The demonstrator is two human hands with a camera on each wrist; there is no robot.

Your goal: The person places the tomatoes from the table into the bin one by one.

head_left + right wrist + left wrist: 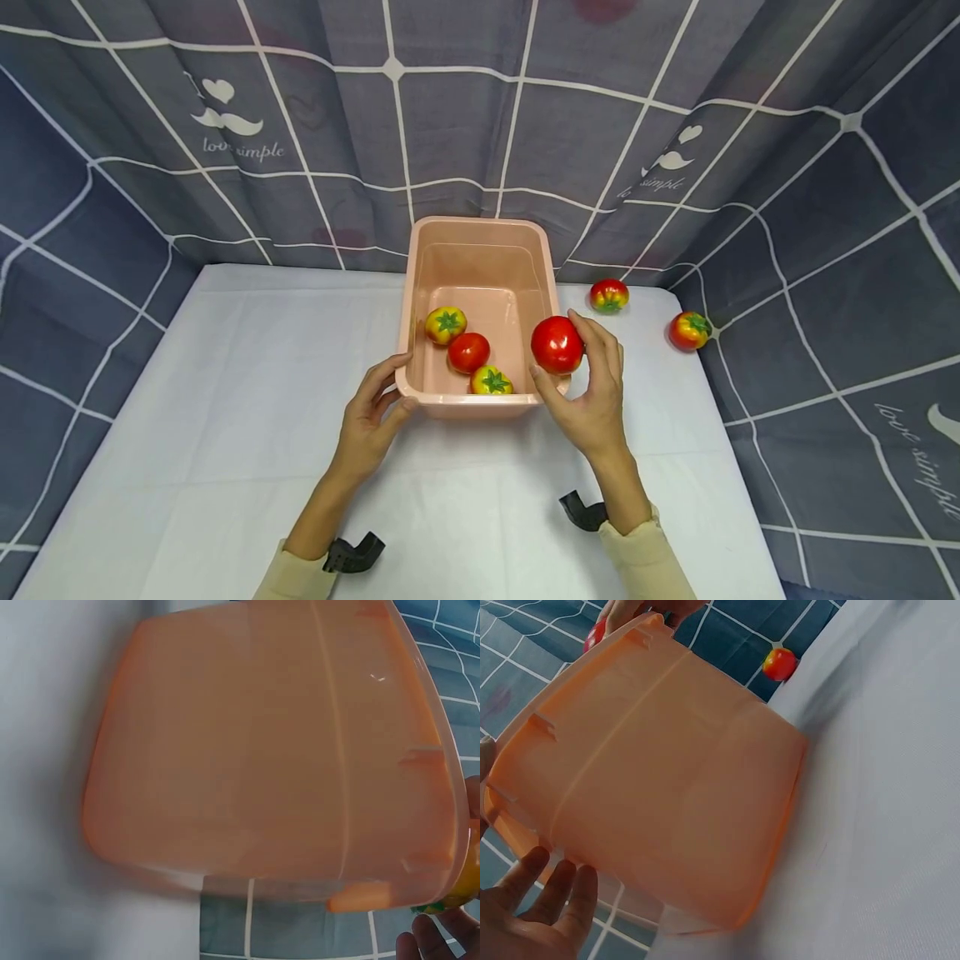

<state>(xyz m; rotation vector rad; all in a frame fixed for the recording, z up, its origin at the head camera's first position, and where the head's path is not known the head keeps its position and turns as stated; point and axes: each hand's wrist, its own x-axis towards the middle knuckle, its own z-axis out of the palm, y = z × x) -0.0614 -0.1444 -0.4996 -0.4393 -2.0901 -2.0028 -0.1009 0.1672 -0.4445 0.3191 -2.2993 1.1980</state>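
A pink plastic bin (480, 235) stands on the white table, with two yellow-red tomatoes (446, 325) and one red tomato (468, 352) inside. My left hand (372, 414) holds the bin's near left corner, thumb at the front and fingers along the side; the left wrist view shows those fingers (577, 908) at the bin's wall. Over the near right corner, my right hand (592, 392) grips a large red tomato (557, 345) between thumb and fingers. In the right wrist view, that tomato (466, 874) is partly hidden behind the rim.
Two more red-yellow tomatoes lie right of the bin: one tomato (609, 296) near the back edge, another tomato (689, 331) at the table's right edge. Grey checked curtains (465, 125) enclose the white table (300, 333) at the back and sides.
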